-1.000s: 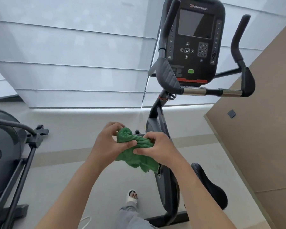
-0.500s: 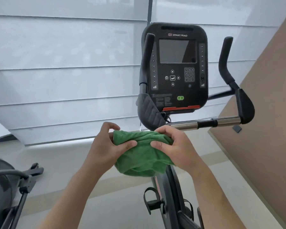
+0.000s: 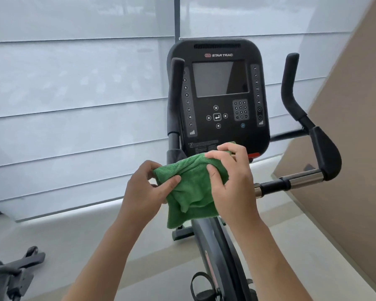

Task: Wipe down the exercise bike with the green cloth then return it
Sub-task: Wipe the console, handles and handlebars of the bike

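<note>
Nearest the camera, the left hand [image 3: 147, 187] and right hand [image 3: 230, 181] each pinch an upper corner of the green cloth [image 3: 190, 192], thumbs on its front. The cloth hangs bunched just below the exercise bike [image 3: 217, 253] console [image 3: 218, 96], hiding the console's lower edge, the left handlebar base and the top of the frame. Below the console, a pedal strap [image 3: 201, 285] is cut off by the bottom edge. Right of the console, the handlebar [image 3: 300, 105] stands clear.

Green cloth [image 3: 193, 187] pinched between left hand [image 3: 147, 190] and right hand [image 3: 232, 181], drooping below both grips, just before the bike console [image 3: 219, 94].
</note>
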